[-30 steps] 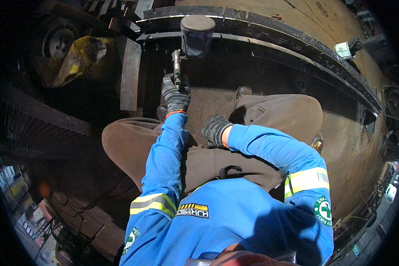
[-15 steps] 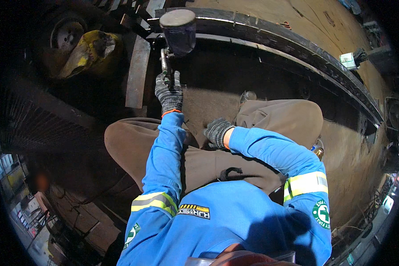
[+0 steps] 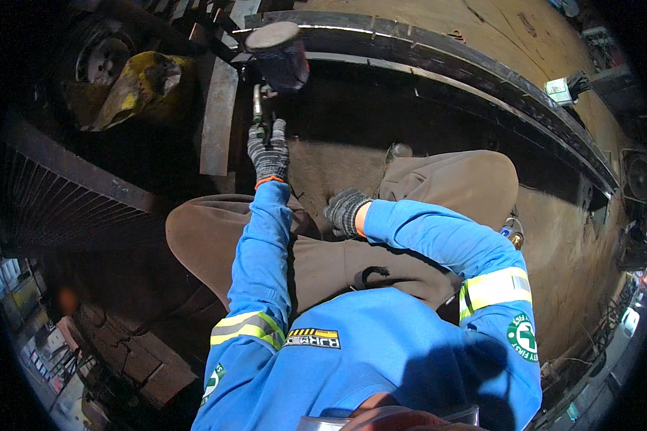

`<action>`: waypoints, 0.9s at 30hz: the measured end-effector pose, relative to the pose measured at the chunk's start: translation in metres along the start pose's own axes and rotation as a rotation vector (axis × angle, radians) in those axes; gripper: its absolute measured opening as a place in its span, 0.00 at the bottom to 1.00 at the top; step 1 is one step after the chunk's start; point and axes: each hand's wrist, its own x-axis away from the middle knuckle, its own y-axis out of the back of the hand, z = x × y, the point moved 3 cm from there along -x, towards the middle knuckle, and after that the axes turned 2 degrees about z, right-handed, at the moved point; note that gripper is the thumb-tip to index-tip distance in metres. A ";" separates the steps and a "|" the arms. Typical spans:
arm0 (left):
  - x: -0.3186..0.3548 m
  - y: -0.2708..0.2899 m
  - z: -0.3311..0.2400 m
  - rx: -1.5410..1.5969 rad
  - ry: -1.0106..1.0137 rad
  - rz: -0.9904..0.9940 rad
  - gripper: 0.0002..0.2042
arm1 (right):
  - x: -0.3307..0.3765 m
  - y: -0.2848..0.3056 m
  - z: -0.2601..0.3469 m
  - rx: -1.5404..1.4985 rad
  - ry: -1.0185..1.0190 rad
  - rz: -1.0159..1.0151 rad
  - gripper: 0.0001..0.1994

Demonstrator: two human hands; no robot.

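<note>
My left hand (image 3: 269, 152), in a grey knit glove with an orange cuff, stretches forward and is closed round the handle of a spray gun (image 3: 259, 106). On top of the gun sits a dark paint cup (image 3: 283, 65) with a pale round lid. The gun is close to the near side of a long dark steel beam (image 3: 424, 52); its nozzle is hard to see. Between my knees, my right hand (image 3: 347, 212), in a matching glove, rests with curled fingers. Whatever it may hold is hidden.
Left of the gun lie a flat steel bar (image 3: 218, 118), a crumpled yellow container (image 3: 147, 86) and a wheel (image 3: 102, 61). Beyond the beam's right part stands a white-and-green can (image 3: 559, 91). A shiny metal object (image 3: 514, 233) sits beside my right knee. Dark shadow covers much of the beam's near side.
My left hand and the spray gun have moved slightly left along the beam. The right hand stays in nearly the same place, and the whole view has shifted a little.
</note>
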 end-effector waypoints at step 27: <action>0.078 -0.064 -0.050 -0.507 -0.084 0.477 0.12 | 0.017 -0.003 -0.005 0.032 -0.043 -0.034 0.22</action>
